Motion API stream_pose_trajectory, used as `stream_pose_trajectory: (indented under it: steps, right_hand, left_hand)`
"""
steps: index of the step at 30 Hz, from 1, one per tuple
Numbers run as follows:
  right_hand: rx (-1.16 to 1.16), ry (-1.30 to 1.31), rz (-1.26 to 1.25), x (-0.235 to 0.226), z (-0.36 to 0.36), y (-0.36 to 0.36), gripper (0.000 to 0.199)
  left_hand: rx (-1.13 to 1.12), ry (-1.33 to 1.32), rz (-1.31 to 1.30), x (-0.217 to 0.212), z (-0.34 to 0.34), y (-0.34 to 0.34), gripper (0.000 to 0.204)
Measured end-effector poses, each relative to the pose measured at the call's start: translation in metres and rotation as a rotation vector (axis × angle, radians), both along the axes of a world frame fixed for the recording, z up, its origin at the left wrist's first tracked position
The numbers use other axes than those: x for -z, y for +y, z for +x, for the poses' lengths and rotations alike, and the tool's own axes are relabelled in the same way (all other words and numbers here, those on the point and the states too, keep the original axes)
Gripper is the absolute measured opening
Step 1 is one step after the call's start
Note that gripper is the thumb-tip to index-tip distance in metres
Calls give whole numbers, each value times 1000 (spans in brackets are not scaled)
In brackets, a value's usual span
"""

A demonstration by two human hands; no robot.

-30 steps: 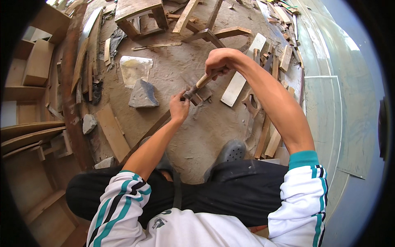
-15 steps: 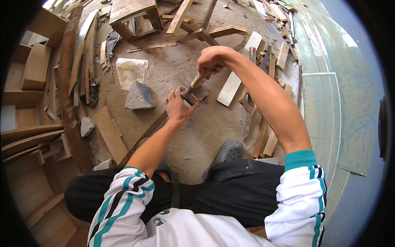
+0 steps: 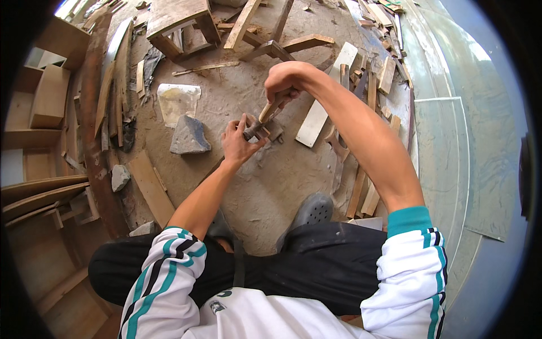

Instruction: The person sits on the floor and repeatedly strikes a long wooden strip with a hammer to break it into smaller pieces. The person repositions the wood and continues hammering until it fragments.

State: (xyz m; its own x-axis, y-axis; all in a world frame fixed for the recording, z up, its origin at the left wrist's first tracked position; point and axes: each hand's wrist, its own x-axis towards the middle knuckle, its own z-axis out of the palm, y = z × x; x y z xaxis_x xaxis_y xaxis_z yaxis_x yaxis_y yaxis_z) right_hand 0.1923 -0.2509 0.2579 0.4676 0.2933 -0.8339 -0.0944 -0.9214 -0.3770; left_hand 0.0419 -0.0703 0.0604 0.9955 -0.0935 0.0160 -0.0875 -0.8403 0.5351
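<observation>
- The rock (image 3: pixel 190 135) sits on the ground, just left of your left hand; leave it room.
- Your left hand (image 3: pixel 237 141) curves around the tool's dark end, thumb apart from the raised fingers; whether it pinches the metal or merely steadies it, you cannot tell from this view.
- The tool (image 3: pixel 265 114) lies slantwise between your hands, in the middle of the work area. Its pale wooden handle looks stiff, smooth and fairly light; the dark end is likely heavier and hard, so expect the weight there. Take hold well up the handle, and keep your left fingers clear of any edge.
- Your right hand (image 3: pixel 281 89) is wrapped closed around the handle's upper part, wrist bent over it.
- The white board (image 3: pixel 316 116) lies beneath and beside your right forearm, apart from the tool.
- Against a second ago, your left fingers are more open, where they were bunched close at the dark end; your right hand is farther left, nearer the rock. The rock itself keeps its place on the ground.
</observation>
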Motion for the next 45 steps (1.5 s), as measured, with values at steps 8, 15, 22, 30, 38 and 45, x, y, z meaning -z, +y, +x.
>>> stream_pose_trajectory:
  steps: [8,15,22,30,38,45]
  right_hand:
    - [-242,-168,-133,-5,-17,24,13]
    - [-219,-373,-199,2,-35,30,15]
    - [-95,-400,-333,-8,-41,39,16]
    - [22,-361,-415,-19,-51,47,38]
    - [159,-567,-397,-14,-68,62,41]
    - [191,-625,-427,-15,-87,88,25]
  left_hand:
    - [14,-109,-38,14,-3,0,102]
    - [109,-98,-140,11,1,10,103]
    - [380,-199,-359,-38,30,20,88]
    - [218,150,-1065,-49,46,-51,18]
    - [207,-152,-863,-19,55,-55,18]
    - [267,-236,-933,6,51,-49,26]
